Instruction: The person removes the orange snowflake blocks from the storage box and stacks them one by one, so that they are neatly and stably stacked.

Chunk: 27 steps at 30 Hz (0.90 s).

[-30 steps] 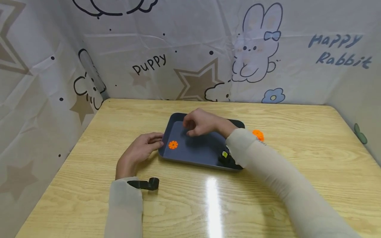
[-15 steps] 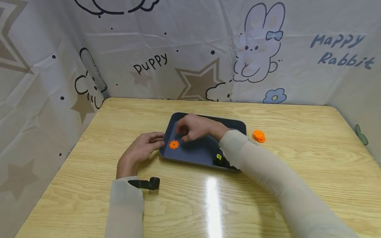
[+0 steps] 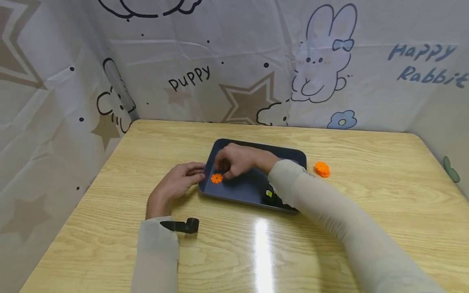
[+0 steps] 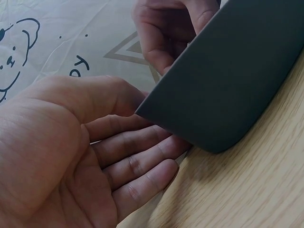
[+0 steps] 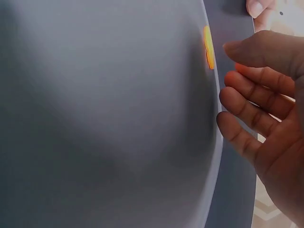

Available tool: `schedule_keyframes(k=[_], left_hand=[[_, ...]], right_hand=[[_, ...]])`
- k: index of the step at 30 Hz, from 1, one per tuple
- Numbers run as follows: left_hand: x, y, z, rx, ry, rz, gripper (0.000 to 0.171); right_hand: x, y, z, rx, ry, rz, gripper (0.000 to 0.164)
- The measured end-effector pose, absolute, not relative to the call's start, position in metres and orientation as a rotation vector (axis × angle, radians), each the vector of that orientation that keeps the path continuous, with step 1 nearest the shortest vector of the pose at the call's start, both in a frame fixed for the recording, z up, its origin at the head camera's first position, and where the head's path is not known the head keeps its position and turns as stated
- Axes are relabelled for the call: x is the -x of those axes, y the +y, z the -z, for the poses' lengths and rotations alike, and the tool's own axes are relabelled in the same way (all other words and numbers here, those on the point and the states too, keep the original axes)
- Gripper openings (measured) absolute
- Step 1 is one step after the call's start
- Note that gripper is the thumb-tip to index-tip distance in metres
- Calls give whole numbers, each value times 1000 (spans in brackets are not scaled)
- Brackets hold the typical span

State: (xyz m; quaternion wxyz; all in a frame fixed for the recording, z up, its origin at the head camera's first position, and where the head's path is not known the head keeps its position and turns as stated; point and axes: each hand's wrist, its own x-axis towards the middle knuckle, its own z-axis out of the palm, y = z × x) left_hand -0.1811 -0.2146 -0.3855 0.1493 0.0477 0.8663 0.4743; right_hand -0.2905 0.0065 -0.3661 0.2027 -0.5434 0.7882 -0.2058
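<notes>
A dark grey tray [image 3: 238, 191] lies on the table. On its floor, near the left end, sits a small orange notched disc [image 3: 216, 178]; the right wrist view catches this disc [image 5: 209, 47] edge-on. My right hand [image 3: 238, 160] is over the tray's left part, fingers loosely bent, thumb tip close beside the disc. Nothing shows between thumb and fingers of the right hand [image 5: 266, 95] in its wrist view. My left hand [image 3: 177, 181] rests at the tray's left end, thumb at the rim and fairly straight fingers [image 4: 137, 161] against and under the outer wall.
Several orange notched discs [image 3: 322, 169] lie in a small pile on the table, right of the tray. A printed curtain [image 3: 249, 61] stands behind the table's back edge. The right forearm sleeve [image 3: 329, 207] crosses over the tray's right part.
My right hand has moved left and down toward the orange disc in the tray. The pile of discs came out from behind the right sleeve. My left hand stays at the tray's end.
</notes>
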Motion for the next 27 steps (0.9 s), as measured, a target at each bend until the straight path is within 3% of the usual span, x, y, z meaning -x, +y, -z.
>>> schedule_keyframes(k=[27], left_hand=[[179,-215,382,-156,2473,-1375,43]], right_hand=[[293,-15,373,1468,2180,396,24]])
